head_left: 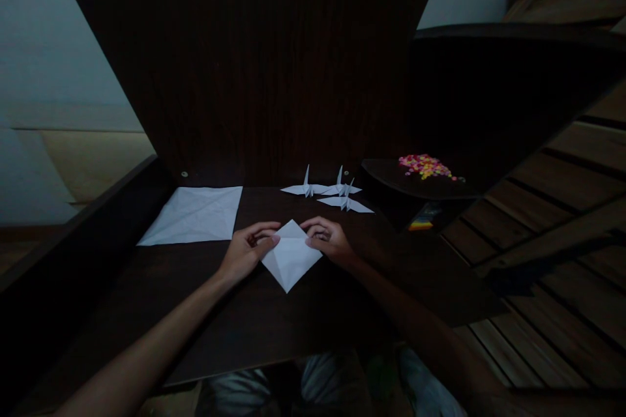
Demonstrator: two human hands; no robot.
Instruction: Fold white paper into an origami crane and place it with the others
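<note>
A white paper folded into a diamond [292, 264] is held between my two hands, just above or on the dark table. Creases run across it, and one corner points toward me. My left hand [252, 246] pinches its left edge, thumb on top and fingers behind. On the opposite edge, my right hand [331, 240] grips it the same way, with the fingers curled. Behind the paper stand several folded paper cranes [346, 202] with wings spread. To the left lies a flat, creased sheet of white paper [195, 215].
A dark wooden table [235, 326] lies under my hands, with a tall dark panel [264, 65] behind it. Small bright colourful pieces [426, 167] are heaped on a raised shelf [391, 174] at the right. A raised side board [83, 208] borders the left.
</note>
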